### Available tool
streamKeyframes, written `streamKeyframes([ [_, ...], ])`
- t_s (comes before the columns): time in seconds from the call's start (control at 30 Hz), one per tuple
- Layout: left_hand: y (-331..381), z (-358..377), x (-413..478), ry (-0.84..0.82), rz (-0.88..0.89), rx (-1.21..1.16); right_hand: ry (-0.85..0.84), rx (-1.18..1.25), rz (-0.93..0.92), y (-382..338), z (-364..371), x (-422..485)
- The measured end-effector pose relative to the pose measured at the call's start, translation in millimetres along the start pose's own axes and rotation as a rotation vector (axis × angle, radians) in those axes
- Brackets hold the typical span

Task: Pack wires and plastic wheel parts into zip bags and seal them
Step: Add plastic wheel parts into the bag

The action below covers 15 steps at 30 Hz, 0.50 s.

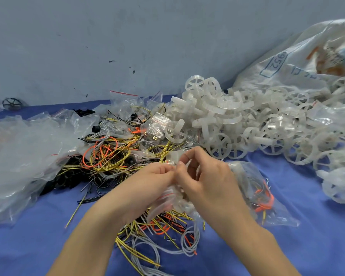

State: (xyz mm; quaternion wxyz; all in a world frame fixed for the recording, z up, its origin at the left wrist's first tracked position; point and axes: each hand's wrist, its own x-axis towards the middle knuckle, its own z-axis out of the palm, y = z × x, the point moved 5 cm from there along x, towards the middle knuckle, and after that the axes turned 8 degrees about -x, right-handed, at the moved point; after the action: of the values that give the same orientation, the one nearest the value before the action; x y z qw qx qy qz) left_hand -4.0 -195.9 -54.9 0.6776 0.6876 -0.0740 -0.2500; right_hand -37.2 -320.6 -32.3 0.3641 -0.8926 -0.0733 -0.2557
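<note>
- Left hand (155, 176) and right hand (203, 176) both pinch the mouth of a small zip bag (167, 196), held above the wires (108, 154).
- Wheel pile (237, 124) lies well behind on blue table (287, 246).
- Risk: strip misaligned, seal gaps, wheel part slips out.

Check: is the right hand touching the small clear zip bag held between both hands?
Touching. The head view shows the right hand pinching the small clear zip bag at its top.
</note>
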Motion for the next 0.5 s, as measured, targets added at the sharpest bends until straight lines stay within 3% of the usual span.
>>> streamKeyframes([
  [0.27, -3.3, 29.3, 13.5, -0.052, 0.072, -0.105, -0.008, -0.035, -0.044, -5.9, 4.2, -2.2],
  [0.5, -1.8, 35.3, 21.2, -0.133, -0.020, -0.499, -0.067, 0.044, -0.081, -11.4, 5.5, -3.3],
])
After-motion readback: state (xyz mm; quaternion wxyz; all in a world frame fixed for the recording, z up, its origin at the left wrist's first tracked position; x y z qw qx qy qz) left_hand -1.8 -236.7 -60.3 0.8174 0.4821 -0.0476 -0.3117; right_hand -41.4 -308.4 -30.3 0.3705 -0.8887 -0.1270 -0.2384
